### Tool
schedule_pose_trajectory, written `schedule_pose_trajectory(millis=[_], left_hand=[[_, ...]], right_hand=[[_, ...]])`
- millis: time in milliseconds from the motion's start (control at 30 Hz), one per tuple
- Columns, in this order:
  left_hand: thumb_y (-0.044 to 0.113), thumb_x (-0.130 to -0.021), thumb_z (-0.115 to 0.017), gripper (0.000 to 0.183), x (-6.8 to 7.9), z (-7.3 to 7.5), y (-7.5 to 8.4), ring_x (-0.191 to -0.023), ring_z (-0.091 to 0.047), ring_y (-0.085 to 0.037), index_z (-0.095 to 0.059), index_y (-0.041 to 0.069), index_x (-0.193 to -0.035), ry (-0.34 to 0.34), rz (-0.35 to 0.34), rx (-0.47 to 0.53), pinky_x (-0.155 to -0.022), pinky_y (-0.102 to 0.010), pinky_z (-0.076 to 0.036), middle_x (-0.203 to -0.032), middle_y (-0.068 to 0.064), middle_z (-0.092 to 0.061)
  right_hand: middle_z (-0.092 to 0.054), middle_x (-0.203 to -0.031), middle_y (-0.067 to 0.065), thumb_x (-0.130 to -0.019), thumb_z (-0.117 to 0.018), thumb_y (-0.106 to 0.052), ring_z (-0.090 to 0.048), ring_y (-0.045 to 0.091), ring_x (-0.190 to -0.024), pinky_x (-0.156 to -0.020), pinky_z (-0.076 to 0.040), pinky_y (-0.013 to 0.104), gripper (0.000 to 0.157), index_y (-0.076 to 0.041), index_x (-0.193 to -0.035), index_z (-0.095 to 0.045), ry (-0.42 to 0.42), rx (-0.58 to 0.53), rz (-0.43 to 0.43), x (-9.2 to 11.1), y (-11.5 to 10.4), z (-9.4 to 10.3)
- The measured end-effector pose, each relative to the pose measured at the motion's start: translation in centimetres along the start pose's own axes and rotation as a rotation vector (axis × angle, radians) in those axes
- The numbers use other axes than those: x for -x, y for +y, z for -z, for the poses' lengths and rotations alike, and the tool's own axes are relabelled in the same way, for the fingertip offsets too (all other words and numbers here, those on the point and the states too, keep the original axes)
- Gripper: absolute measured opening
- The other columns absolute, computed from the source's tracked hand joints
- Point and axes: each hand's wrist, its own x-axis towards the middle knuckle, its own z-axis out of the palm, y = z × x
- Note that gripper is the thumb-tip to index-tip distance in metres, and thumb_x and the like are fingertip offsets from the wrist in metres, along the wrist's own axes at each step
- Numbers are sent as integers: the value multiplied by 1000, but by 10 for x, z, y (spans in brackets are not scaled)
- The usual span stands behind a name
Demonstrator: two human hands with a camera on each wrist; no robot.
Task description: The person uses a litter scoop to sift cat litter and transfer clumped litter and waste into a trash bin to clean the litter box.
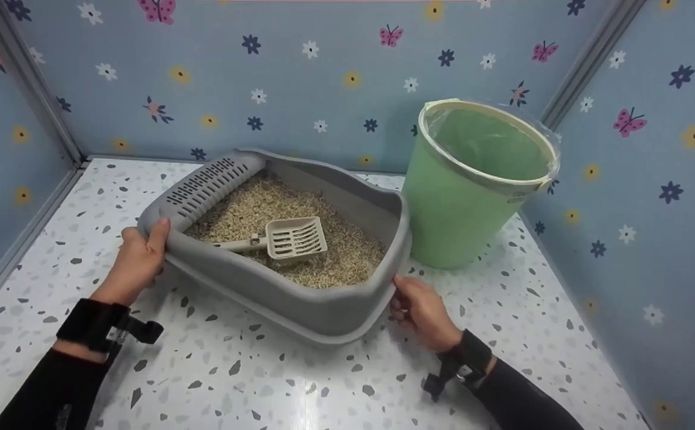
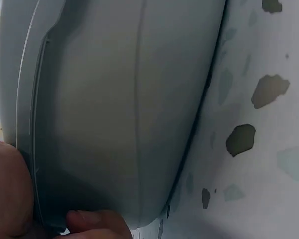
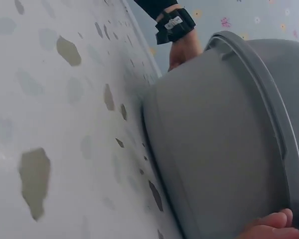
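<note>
I'm gripping the tray (image 1: 276, 286) w/ both hands, one per end. L hand (image 1: 135, 260) is curling its fingers (image 1: 157, 233) over the tray's left rim, thumb side up; in the L wrist view my fingers (image 2: 97, 221) are pressing the underside of the grey wall (image 2: 124, 109), palm at the frame's lower left. Tray is sitting on the speckled tabletop (image 1: 252, 382), roughly centre, angled so the slotted step (image 1: 207, 185) is pointing back-left. Can't tell if the base is flat on the tabletop or lifting a bit.

Inside: tan litter (image 1: 323, 257) is covering the floor of the tray, and a beige scoop (image 1: 291, 237) is lying on top, handle toward the left, slotted head toward the right.

R hand (image 1: 422, 310) is holding the tray's near-right corner, fingers tucking under the rim; R wrist view is showing just my fingertips (image 3: 271, 226) against the outer wall (image 3: 219, 149) at the bottom edge, w/ the L hand (image 3: 182, 50) and its wrist strap at the far end.

Further right, a green bin (image 1: 467, 203) w/ a clear liner is standing upright just beside the tray's back-right side, near the wall corner. Can't tell if bin and tray are touching.
</note>
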Motion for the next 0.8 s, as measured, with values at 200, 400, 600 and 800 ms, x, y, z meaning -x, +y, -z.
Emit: schedule_pose_trajectory(millis=[200,400,600,800], left_hand=[[84,-106,-21,116,20,-22,15,-69,-59,-33,-1,-19,-154,-46,67,-25,-59,-44,-52,-104,-23,-48],[81,-108,-19,120,24,-33,21,-117,-55,-52,12,-24,-158,-46,69,7,-102,-58,-47,-126,-41,-43],[76,-110,-17,116,-3,-18,16,-86,-61,-39,18,-23,-158,-49,22,1,-73,-44,-53,-105,-23,-50],[85,-105,-18,118,4,-27,23,-70,-56,-28,2,-17,-160,-48,46,42,-57,-40,-51,-93,-15,-52]], right_hand=[[-57,-77,1,-116,-55,-27,-51,12,-62,-51,-39,22,30,-12,-91,-63,108,-83,20,-24,-7,12],[-52,-76,-1,-117,-54,-24,-47,11,-62,-52,-36,22,29,-13,-92,-60,91,-140,29,-23,-4,9],[-57,-77,-1,-118,-54,-27,-50,11,-64,-52,-38,22,30,-14,-92,-62,-36,-83,0,-1,0,-1],[-60,-77,1,-117,-54,-30,-54,13,-63,-50,-38,22,33,-15,-90,-67,22,-110,-15,-10,-2,5]])
